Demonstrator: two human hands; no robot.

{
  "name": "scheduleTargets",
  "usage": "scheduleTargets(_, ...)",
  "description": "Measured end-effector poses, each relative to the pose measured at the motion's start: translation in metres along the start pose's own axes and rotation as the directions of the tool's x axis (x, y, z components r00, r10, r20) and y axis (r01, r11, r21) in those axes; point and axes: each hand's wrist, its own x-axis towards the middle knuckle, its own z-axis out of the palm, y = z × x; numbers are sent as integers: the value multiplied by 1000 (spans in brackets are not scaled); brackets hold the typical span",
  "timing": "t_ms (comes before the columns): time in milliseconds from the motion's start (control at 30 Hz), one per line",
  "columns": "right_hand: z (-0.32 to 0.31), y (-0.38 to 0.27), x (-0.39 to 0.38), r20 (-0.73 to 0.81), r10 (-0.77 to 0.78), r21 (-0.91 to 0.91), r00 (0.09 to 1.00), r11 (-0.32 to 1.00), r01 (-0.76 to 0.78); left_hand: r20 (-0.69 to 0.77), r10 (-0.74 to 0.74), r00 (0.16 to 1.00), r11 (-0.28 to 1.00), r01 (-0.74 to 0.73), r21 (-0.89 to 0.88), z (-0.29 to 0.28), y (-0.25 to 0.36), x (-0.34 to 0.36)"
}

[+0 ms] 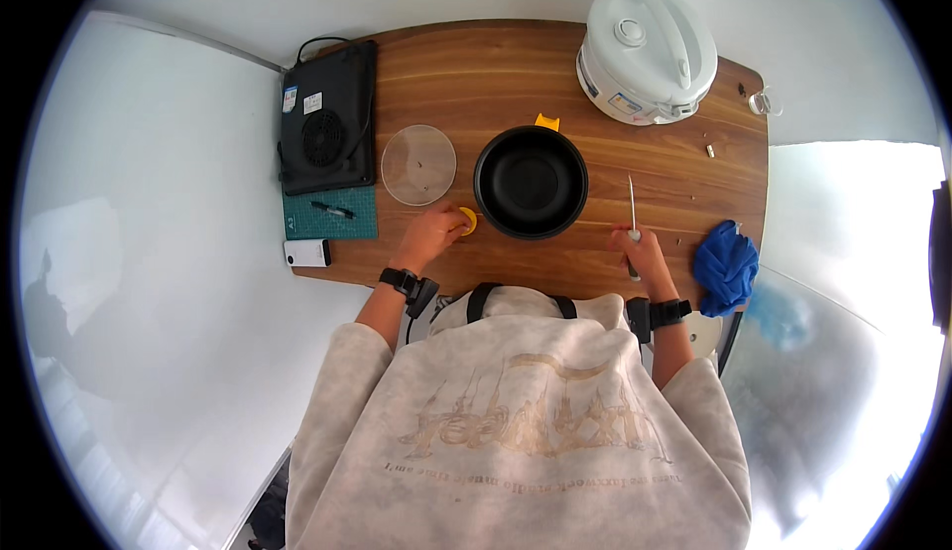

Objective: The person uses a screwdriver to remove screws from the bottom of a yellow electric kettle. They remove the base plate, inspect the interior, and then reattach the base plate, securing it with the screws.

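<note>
My left hand (434, 233) is closed on a small yellow ring-shaped piece (468, 221) at the table's near side. In my right hand (645, 250) is a screwdriver (632, 215), its metal shaft pointing away from me. Between the hands, a little farther off, a round black pan (531, 183) stands with its hollow side up. A yellow piece (547, 122) sticks out at the pan's far rim; how it is joined cannot be seen. Left of the pan lies a clear round lid (417, 153) with a few tiny dark bits on it.
A white rice cooker (645, 49) stands far right, a small glass cup (761, 104) beyond it. At right lies a crumpled blue cloth (727, 264). On the left are an upturned black cooktop (325, 153), a green mat (347, 225), a black pen (333, 210) and a white box-shaped device (303, 253).
</note>
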Motion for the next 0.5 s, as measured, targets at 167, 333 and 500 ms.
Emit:
scheduleTargets(167,-2,7,-2,-39,-12,4,999,1000,12,11,-7,1000,1000,7,2,20,12,1)
scheduleTargets(333,-7,4,-10,-28,-18,-10,999,1000,18,-38,-36,999,984,29,-177,25,5,2)
scheduleTargets(500,-4,5,-11,-49,-44,19,998,999,45,-52,-192,980,914,159,-374,16,-4,-4)
